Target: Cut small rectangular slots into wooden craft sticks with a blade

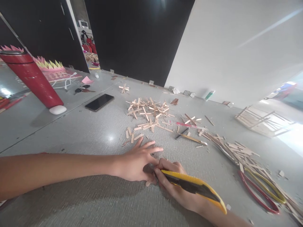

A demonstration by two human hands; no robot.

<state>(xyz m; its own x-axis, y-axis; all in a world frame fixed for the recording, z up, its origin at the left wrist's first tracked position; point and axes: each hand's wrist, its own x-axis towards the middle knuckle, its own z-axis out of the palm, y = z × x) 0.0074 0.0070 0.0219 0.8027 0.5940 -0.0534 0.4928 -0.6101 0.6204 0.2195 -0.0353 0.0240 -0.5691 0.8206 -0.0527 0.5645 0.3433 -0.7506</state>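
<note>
My right hand (pixel 174 181) is closed around a yellow and black utility knife (pixel 194 184), its front end against my left hand. Low over the grey tabletop, my left hand (pixel 136 162) has three fingers spread, while its index finger and thumb press down beside the blade. A short end of a wooden craft stick (pixel 148 183) pokes out from under the thumb; the rest of it is hidden. Just beyond my left fingers lie cut stick pieces (pixel 132 137). Farther back is a pile of star-shaped craft-stick pieces (pixel 151 108).
Scissors (pixel 258 192) with red and yellow handles lie at right among loose craft sticks (pixel 241 151). Behind them stands a stick frame (pixel 262 121). A phone (pixel 99 102), a red bottle (pixel 33 78) and a white mouse (pixel 58 109) are at left. Dark and white panels rise behind.
</note>
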